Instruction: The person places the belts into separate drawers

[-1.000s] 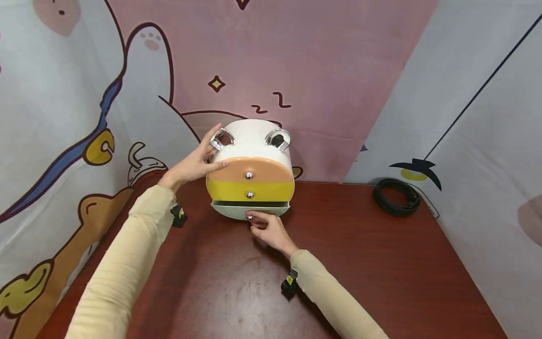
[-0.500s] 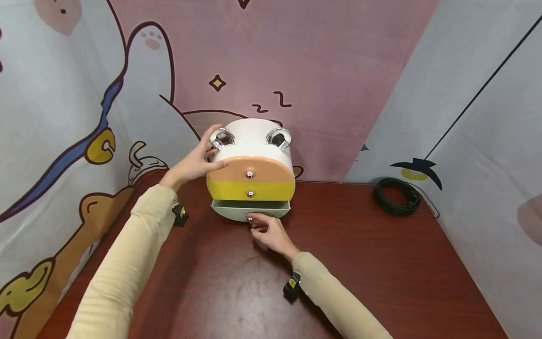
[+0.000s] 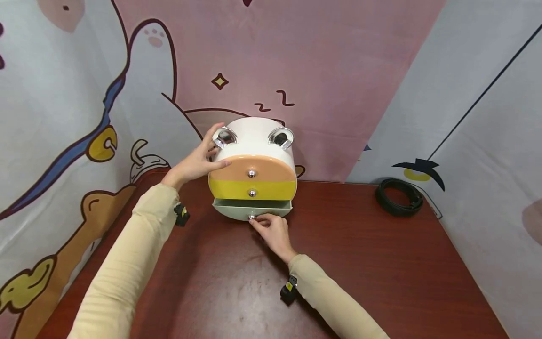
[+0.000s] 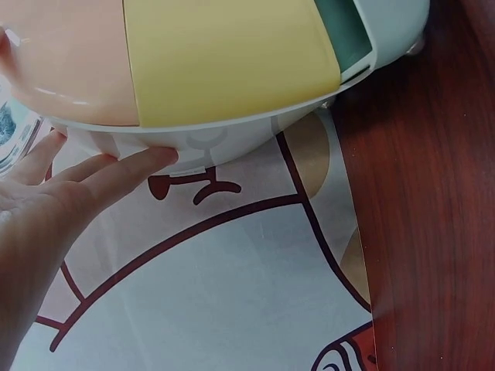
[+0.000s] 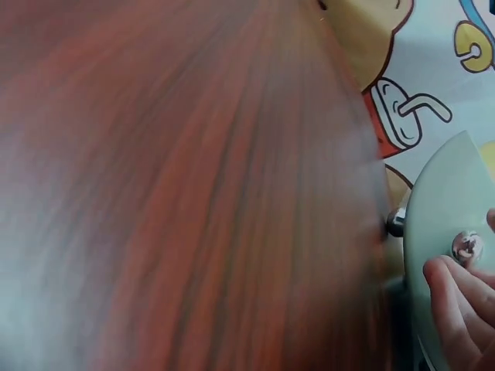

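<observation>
A white rounded drawer box (image 3: 253,129) with frog-like chrome-ringed eyes stands at the back of the table. Its orange top drawer (image 3: 271,170) and yellow middle drawer (image 3: 228,188) are closed. The pale green bottom drawer (image 3: 228,212) is pulled partly out, its dark inside showing. My left hand (image 3: 195,162) rests against the box's left side, thumb on the orange front. In the left wrist view its fingers (image 4: 131,166) lie extended along the white side wall. My right hand (image 3: 274,234) pinches the round silver knob (image 5: 467,246) of the green drawer between thumb and forefinger.
A coiled black belt (image 3: 399,197) lies at the right rear of the reddish-brown table (image 3: 360,245). Cartoon-printed cloth (image 3: 338,70) hangs close behind the box and along both sides.
The green drawer has come slightly further out toward me. My right fingers have shifted from hooking over the knob to pinching it. My left hand stays on the box.
</observation>
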Demonstrator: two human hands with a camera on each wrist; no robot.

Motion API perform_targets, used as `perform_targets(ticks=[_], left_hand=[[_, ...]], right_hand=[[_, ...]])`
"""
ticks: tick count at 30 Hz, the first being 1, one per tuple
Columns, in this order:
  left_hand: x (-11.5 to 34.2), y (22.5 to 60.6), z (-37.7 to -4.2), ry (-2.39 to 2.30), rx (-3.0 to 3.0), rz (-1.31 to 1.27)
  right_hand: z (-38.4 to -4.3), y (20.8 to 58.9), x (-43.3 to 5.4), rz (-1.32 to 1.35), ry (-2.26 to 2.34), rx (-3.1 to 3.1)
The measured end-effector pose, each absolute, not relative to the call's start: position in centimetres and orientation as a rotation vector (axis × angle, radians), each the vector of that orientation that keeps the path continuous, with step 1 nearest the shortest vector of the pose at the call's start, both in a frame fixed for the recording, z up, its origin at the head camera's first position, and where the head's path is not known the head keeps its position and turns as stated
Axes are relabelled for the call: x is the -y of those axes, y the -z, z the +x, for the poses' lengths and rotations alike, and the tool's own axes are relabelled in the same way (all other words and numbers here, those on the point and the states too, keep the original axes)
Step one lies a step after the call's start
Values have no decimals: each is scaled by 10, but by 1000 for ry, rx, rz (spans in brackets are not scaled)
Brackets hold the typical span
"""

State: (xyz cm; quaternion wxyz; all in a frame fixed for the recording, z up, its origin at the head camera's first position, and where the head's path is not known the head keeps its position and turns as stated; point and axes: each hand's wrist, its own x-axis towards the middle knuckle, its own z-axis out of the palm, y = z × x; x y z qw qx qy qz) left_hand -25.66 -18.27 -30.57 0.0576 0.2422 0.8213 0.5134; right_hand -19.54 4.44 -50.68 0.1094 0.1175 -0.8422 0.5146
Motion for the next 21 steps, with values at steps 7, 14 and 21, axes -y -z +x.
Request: perform_targets(ticks=[7,14,21], left_hand=[[191,327,-276,-1550,-2539,750],[191,329,-277,-1542,-2550,764],[191,327,-275,-1531,-2562,731]], right_hand=[[-196,507,-32,170,-1433,2545],[-197,510,-20,-15,-1283,2512],[-196,512,-14,-62,-1242,2487]])
